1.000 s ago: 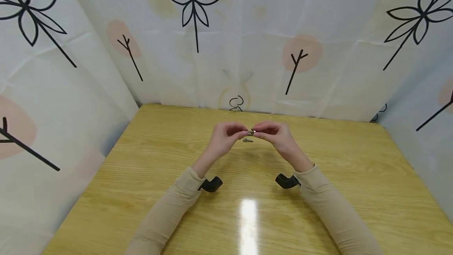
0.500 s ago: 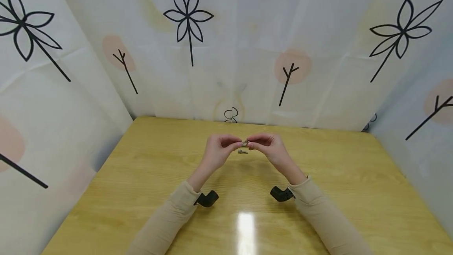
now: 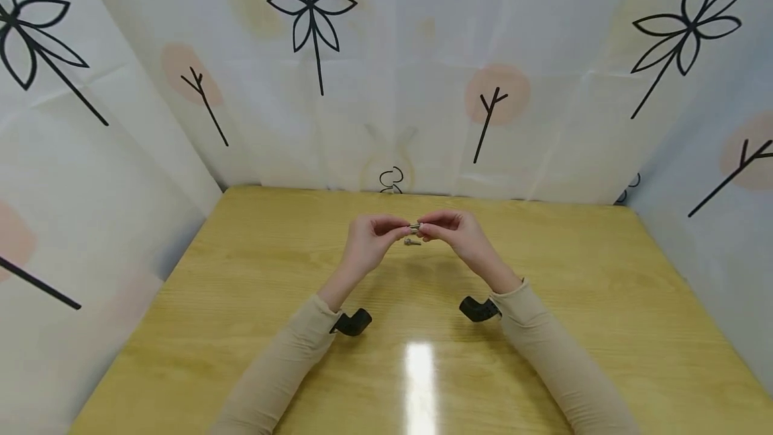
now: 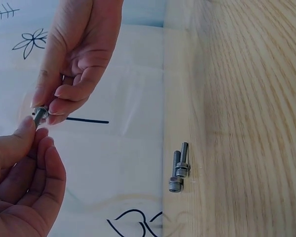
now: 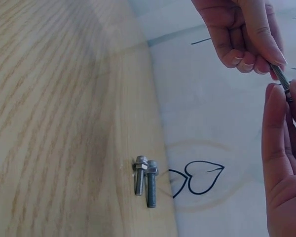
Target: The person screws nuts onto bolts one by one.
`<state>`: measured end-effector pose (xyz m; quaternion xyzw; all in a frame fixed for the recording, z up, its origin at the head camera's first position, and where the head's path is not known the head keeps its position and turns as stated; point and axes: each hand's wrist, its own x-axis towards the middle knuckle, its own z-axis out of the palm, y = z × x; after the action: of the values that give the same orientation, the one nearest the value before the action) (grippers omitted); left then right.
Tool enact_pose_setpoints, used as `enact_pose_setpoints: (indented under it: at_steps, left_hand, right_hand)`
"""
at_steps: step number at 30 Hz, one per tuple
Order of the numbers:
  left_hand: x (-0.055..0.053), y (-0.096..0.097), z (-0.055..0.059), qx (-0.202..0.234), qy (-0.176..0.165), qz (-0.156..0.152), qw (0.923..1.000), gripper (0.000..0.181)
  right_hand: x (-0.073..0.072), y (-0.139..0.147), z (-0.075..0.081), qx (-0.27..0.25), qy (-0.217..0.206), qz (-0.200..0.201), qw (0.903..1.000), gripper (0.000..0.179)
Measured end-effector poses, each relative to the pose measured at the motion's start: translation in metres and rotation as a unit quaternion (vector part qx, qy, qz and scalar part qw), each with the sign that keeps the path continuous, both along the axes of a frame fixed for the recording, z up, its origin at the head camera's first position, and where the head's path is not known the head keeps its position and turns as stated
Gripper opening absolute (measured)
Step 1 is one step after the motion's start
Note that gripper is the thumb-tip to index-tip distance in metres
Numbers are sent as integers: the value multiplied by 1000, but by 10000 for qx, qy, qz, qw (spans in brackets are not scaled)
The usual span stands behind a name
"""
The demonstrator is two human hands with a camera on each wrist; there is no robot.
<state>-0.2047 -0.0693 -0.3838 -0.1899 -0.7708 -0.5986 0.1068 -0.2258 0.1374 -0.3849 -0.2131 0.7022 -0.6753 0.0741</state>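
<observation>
Fingertips of both hands meet at a small metal bolt (image 5: 281,76) held above the table. My left hand (image 3: 366,247) pinches the threaded shank between thumb and fingers. Thumb and fingers of my right hand (image 3: 470,244) pinch the opposite end, where a nut or the head (image 4: 41,111) partly shows in the left wrist view; the fingertips hide the rest. Beneath the hands, two more bolts (image 5: 151,190) lie side by side on the table, each with a nut near its head.
The wood-grain table (image 3: 272,354) stretches out on every side of the hands. White patterned cloth (image 3: 423,86) rises at its back and both sides. A black curved wrist mount (image 3: 353,322) sticks out from the left sleeve, and another mount (image 3: 480,309) from the right.
The head view has shifted a little. Both hands stay together on the bolt, and the right fingers have changed position slightly around its end. The bolts on the table have not moved.
</observation>
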Motion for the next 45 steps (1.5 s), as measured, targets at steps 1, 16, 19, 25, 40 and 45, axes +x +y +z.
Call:
enact_pose_setpoints:
  at_steps: [1, 16, 19, 25, 40, 45]
  left_hand:
    - [-1, 0, 2, 11, 13, -14, 10000, 10]
    - [3, -1, 5, 213, -80, -55, 9997, 11]
    - [3, 0, 4, 237, -107, 14, 9997, 11]
    - [2, 0, 4, 148, -34, 29, 9999, 11]
    - [0, -2, 7, 76, -248, -174, 9995, 10]
    - [-2, -2, 7, 168, -332, -186, 9991, 12]
  right_hand:
    - [-1, 0, 3, 58, 14, -17, 10000, 28]
    - [0, -4, 10, 90, -249, 172, 9995, 30]
    - [0, -2, 8, -113, -448, 192, 9987, 33]
    - [1, -1, 8, -361, -557, 229, 9975, 38]
    - [2, -3, 4, -571, -308, -9, 9979, 32]
    - [1, -3, 3, -628, -119, 59, 9979, 30]
